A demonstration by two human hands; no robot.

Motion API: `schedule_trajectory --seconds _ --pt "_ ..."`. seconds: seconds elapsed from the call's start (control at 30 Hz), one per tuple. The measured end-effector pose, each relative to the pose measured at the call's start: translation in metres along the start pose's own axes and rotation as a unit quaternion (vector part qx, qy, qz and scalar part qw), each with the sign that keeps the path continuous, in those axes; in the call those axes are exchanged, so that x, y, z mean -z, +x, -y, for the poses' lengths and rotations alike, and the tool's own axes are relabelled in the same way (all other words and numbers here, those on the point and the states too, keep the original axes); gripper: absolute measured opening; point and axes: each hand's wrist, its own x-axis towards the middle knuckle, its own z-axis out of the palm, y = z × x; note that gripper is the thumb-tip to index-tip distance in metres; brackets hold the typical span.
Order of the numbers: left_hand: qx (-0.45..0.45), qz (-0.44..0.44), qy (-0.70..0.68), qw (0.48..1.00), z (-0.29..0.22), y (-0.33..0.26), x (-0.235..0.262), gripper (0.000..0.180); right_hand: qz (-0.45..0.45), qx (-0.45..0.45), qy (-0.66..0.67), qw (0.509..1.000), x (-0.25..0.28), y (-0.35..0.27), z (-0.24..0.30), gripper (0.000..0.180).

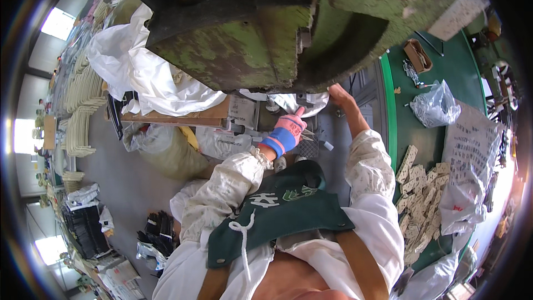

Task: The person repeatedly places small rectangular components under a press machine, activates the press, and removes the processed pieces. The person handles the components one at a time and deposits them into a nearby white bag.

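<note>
My left hand (pixel 287 132), in a pink and blue knitted glove, is just below a large press-like machine (pixel 239 50) with worn green paint. One finger points up and the others look curled. Thin, pointed pale pieces (pixel 307 133) show beside its fingers, but whether it grips them is unclear. My bare right hand (pixel 340 96) reaches up to the machine's lower edge, right of a small metal block (pixel 302 99). Its fingertips are mostly hidden there. Shiny white plastic (pixel 317 104) lies between the two hands.
White sheeting (pixel 150 72) drapes over a wooden board (pixel 183 118) at left, above a bulging sack (pixel 177 155). On the right, a green table (pixel 397 128) bears piled pale plates with holes (pixel 422 200), a clear plastic bag (pixel 436 104) and a small cardboard box (pixel 417 55).
</note>
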Motion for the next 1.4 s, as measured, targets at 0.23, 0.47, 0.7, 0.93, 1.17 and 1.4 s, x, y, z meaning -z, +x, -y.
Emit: schedule_trajectory --seconds 0.23,0.47,0.7,0.93,1.17,1.4 --pt "0.046 0.029 -0.058 0.997 0.013 0.016 -0.021 0.048 -0.025 0.165 -0.191 0.967 0.003 0.005 -0.006 0.025" --pt "0.042 0.032 -0.001 0.999 0.016 0.022 -0.043 0.057 -0.228 0.276 -0.496 0.791 -0.011 0.0 -0.006 0.026" --pt "0.021 0.025 0.008 0.999 0.001 0.0 -0.021 0.036 -0.088 0.381 -0.669 0.632 -0.056 0.001 -0.036 0.01" --pt "0.03 -0.17 -0.148 0.974 0.007 -0.077 -0.01 0.043 -0.044 0.356 -0.509 0.783 -0.011 0.06 -0.086 0.035" --pt "0.193 -0.188 -0.597 0.756 0.049 -0.108 -0.024 0.05 -0.056 0.249 -0.245 0.935 0.05 0.11 -0.138 0.071" --pt "0.172 -0.19 -0.647 0.718 0.071 -0.1 -0.049 0.04 -0.056 0.213 -0.168 0.961 0.014 0.067 -0.092 0.058"
